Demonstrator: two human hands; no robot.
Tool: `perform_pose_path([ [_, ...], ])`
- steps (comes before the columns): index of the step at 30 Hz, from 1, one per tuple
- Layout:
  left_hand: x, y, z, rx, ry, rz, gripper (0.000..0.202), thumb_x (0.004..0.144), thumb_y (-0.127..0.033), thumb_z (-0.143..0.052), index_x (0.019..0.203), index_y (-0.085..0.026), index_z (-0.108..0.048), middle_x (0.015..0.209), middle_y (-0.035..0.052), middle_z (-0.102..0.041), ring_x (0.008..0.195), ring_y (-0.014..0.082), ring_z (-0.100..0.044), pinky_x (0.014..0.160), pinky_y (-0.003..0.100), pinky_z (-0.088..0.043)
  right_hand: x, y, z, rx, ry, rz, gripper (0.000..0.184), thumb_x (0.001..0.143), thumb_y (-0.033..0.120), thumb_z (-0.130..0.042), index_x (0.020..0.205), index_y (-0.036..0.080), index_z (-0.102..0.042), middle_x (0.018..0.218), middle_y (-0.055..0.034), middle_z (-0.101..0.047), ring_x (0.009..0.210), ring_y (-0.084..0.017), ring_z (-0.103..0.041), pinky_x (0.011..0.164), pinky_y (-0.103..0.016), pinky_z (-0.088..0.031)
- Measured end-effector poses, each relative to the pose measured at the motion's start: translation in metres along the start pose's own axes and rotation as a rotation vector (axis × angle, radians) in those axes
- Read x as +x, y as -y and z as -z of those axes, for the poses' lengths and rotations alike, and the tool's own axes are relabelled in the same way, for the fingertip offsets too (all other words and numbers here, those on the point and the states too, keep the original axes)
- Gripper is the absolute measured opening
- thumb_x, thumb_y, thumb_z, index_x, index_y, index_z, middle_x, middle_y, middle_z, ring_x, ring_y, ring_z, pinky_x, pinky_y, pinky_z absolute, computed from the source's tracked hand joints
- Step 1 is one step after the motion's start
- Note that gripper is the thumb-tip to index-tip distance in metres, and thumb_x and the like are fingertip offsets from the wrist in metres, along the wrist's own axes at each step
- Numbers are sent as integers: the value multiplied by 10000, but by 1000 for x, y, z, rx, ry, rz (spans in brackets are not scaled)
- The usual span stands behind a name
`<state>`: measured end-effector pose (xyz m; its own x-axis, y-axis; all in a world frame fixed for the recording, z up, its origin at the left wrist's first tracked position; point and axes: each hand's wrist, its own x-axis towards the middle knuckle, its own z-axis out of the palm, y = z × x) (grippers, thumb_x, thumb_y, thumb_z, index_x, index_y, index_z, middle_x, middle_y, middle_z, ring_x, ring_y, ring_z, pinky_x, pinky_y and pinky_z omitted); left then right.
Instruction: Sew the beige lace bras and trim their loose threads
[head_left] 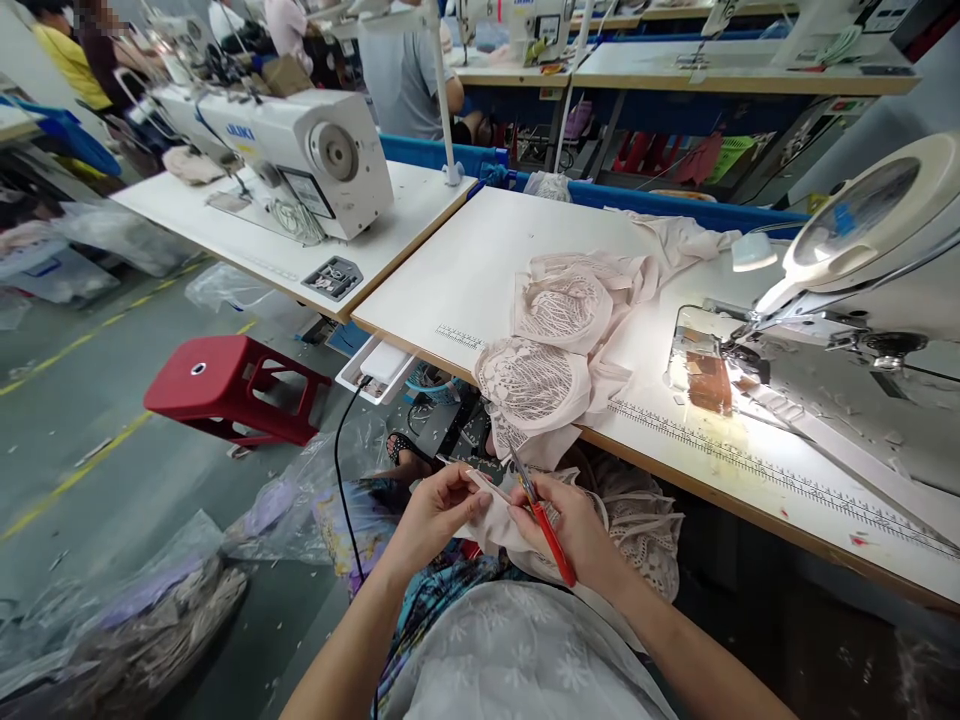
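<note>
Two hands: my left pinches the cloth, thumb and forefinger together on its edge; my right is closed around the scissors, its fingertips also at the cloth.
Cloth: pale pink and thin, held over my lap just in front of the table edge, a narrow fold running between my fingers.
Scissors: red handles, metal blades pointing away from me; whether they touch the cloth I cannot tell.
Drawer: white, shallow, jutting from under the table, a white box in it, a black cord hanging beside it.
Tray: grey, angular, holding small metal pieces.
Basket: blue, below the table; its contents are unclear.
Bags: clear, crinkled plastic on the floor, one showing purple cloth, another grey-brown cloth.
Cups: two rounded pink lace cups at the table's front, their lower trim over the edge; more lace lies bunched near my right hand.
Table: smooth white top, wooden edge, printed ruler; on its right a lit machine under an oval magnifier.
Room: grey floor with yellow lines, a red plastic stool, a white Juki machine on the next table, people seated beyond.
</note>
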<state>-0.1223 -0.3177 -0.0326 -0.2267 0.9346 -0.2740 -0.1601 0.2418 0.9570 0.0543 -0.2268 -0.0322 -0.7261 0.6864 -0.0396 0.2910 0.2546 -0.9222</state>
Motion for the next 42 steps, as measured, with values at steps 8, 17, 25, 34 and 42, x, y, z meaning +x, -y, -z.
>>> perform_pose_path([
  [8,2,3,0,86,69,52,460,805,-595,-681,812,-139,-627,745,32,-602,676,140,-545,621,238,-450,-3,-6,-6,-54,-26,-14,126,842,299,-553,776,192,-556,641,28,-562,550,-131,-518,550,-236,-421],
  [17,1,13,0,268,100,-7,434,892,-566,-569,815,-142,-621,765,44,-597,715,160,-533,625,241,-426,-6,-11,-10,-43,-74,-6,143,845,311,-582,766,198,-543,654,17,-582,559,-133,-516,539,-235,-409],
  [25,-2,8,-8,465,24,-107,372,949,-464,-502,786,-153,-625,715,19,-552,653,138,-450,576,231,-360,-7,-14,-12,-41,-68,-14,165,849,321,-565,738,209,-517,628,17,-564,543,-134,-516,529,-236,-420],
  [34,-6,4,-13,612,-64,-172,346,952,-383,-471,661,-197,-450,668,-9,-450,651,148,-413,579,246,-312,-7,-19,-17,-2,-91,-13,205,825,359,-617,718,206,-532,635,3,-594,528,-144,-536,546,-260,-471],
  [42,-9,0,-13,380,-28,-133,391,952,-486,-475,710,-179,-477,647,-40,-382,583,100,-334,523,224,-253,-9,-26,-8,295,37,-140,240,793,428,-676,782,195,-619,762,-37,-684,673,-180,-633,642,-293,-541],
])
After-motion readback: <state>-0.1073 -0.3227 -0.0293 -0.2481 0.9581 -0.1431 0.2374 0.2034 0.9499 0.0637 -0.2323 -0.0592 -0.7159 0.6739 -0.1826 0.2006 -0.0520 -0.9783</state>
